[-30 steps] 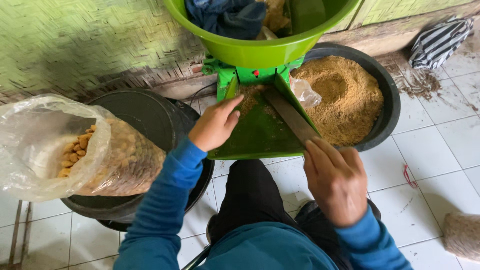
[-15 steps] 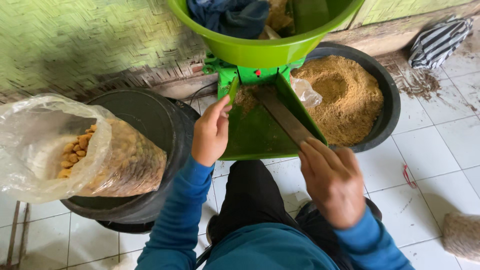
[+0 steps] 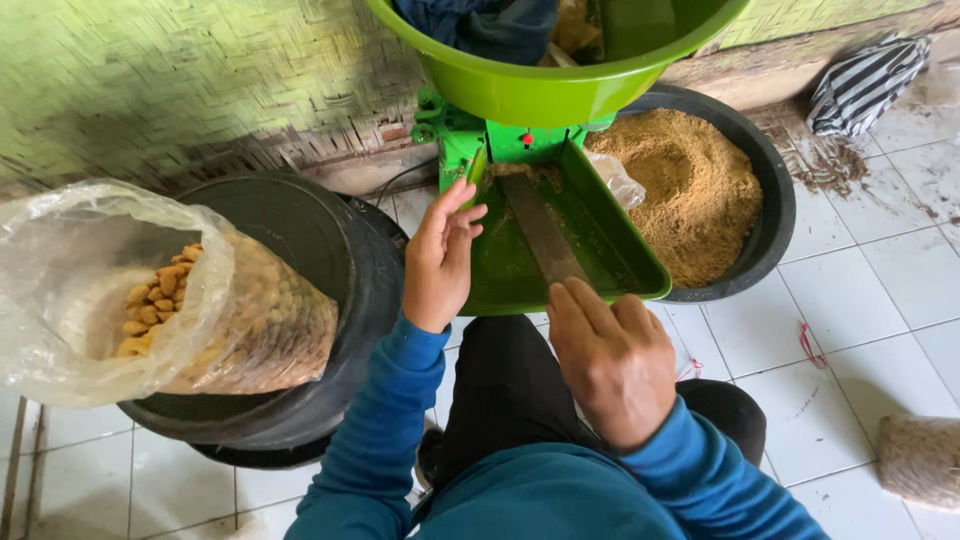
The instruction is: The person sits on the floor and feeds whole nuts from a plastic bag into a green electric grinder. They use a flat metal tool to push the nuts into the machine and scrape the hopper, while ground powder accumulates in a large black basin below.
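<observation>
Left hand (image 3: 440, 258) rested open-fingered on the green chute (image 3: 600, 215), right hand (image 3: 612, 360) gripped the flat scraper (image 3: 545, 235), looked mid-scrape, next probably needed pushing meal toward the spout just beyond.

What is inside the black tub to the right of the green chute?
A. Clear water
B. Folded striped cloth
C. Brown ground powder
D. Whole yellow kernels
C: the black tub beside the green chute holds a heap of brown ground powder; the yellow kernels sit in the clear plastic bag on the other side.
</observation>
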The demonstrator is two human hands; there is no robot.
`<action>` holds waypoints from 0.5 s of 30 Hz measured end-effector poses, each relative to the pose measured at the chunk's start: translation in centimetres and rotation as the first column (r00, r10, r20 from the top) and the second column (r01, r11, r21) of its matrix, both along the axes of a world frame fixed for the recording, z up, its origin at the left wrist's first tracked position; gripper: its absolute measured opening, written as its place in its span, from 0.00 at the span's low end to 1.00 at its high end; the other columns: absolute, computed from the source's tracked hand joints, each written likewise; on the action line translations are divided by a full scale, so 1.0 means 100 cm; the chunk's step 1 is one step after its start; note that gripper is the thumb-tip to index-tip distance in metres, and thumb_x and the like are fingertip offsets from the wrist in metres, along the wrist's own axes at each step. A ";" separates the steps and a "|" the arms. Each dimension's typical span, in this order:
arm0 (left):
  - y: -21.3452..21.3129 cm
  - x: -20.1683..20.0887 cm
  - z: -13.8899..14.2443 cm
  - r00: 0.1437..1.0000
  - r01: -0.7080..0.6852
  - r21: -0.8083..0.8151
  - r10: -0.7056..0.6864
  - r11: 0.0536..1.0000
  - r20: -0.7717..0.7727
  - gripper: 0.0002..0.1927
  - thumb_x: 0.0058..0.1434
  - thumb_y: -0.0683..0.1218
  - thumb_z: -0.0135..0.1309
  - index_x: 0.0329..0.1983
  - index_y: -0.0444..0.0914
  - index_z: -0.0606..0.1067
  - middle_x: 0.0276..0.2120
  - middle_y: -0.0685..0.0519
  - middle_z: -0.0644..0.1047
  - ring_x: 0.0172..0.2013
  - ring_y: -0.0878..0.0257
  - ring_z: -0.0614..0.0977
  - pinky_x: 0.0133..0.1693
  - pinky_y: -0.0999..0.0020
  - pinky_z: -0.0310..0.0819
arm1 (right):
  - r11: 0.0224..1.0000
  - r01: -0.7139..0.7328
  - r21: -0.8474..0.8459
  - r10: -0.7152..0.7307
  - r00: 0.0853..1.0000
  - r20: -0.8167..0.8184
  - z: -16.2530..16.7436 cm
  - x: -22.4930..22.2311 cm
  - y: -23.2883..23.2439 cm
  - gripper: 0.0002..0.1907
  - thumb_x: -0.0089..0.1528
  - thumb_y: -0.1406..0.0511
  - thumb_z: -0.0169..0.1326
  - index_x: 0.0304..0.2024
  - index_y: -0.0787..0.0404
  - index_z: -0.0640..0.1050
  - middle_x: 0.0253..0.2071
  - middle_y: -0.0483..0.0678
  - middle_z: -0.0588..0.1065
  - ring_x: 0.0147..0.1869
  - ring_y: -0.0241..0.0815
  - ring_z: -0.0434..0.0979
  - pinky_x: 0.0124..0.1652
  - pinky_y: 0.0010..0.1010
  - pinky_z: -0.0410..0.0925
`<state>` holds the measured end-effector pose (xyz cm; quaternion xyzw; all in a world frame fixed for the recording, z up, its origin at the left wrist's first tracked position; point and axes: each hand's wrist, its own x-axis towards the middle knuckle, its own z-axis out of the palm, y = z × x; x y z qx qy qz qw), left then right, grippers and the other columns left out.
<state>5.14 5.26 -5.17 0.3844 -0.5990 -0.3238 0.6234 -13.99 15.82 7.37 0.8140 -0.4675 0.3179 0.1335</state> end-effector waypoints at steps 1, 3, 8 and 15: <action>-0.001 0.001 0.000 1.000 0.009 0.014 -0.009 1.000 -0.007 0.23 0.75 0.34 0.39 0.73 0.34 0.63 0.65 0.40 0.73 0.59 0.54 0.81 0.57 0.64 0.78 | 1.000 0.004 -0.017 -0.004 1.000 0.003 -0.004 0.001 0.001 0.14 0.59 0.68 0.63 0.47 0.64 0.81 0.48 0.46 0.80 0.32 0.43 0.70 0.33 0.34 0.68; 0.000 0.004 0.000 1.000 0.020 0.040 -0.020 0.999 -0.018 0.23 0.76 0.35 0.39 0.73 0.35 0.63 0.64 0.41 0.73 0.59 0.55 0.82 0.56 0.64 0.79 | 0.999 0.005 -0.051 -0.005 1.000 0.003 -0.010 0.002 0.007 0.14 0.59 0.69 0.63 0.47 0.64 0.81 0.47 0.46 0.80 0.32 0.43 0.71 0.33 0.34 0.67; 0.005 0.004 -0.003 0.999 0.049 0.044 -0.048 0.998 -0.015 0.22 0.76 0.35 0.40 0.73 0.35 0.63 0.65 0.41 0.73 0.59 0.56 0.81 0.56 0.65 0.79 | 0.999 0.012 -0.033 -0.012 1.000 -0.001 -0.023 0.009 -0.008 0.14 0.58 0.69 0.63 0.47 0.65 0.81 0.48 0.48 0.81 0.32 0.44 0.71 0.34 0.34 0.69; 0.000 0.012 -0.009 0.978 0.058 0.022 -0.053 0.998 -0.200 0.22 0.77 0.39 0.40 0.74 0.34 0.61 0.67 0.42 0.72 0.61 0.56 0.79 0.61 0.63 0.75 | 0.999 0.025 0.034 -0.027 0.996 0.082 -0.003 -0.029 0.024 0.13 0.56 0.70 0.66 0.45 0.61 0.83 0.47 0.47 0.82 0.34 0.44 0.73 0.37 0.33 0.71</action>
